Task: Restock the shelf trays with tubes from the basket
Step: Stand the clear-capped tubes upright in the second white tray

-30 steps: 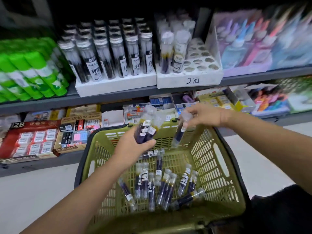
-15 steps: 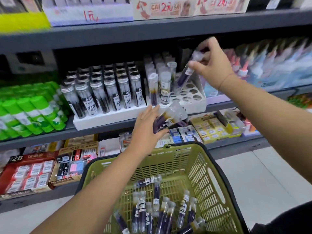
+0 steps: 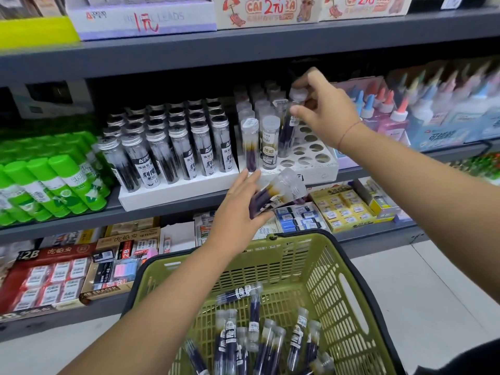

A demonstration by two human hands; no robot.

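Note:
My right hand (image 3: 323,106) pinches the cap of one clear tube (image 3: 287,128) with dark refills and holds it upright over the white holed shelf tray (image 3: 316,166), its lower end in or at a hole. Several tubes stand in that tray's left and back rows. My left hand (image 3: 238,209) hovers in front of the shelf edge, gripping a bundle of tubes (image 3: 281,192) that point up and right. Below, the olive green basket (image 3: 324,269) holds several more loose tubes (image 3: 259,339) lying on its bottom.
A second white tray (image 3: 173,190) to the left is full of black-labelled tubes. Green glue sticks (image 3: 51,180) stand further left, glue bottles (image 3: 405,115) to the right. Eraser boxes (image 3: 343,212) fill the lower shelf. The grey upper shelf (image 3: 243,44) overhangs the trays.
Both hands rose from the basket to the shelf. My right hand carried its tube up and lowered it upright onto the holed tray. My left hand lifted its bundle to the shelf edge.

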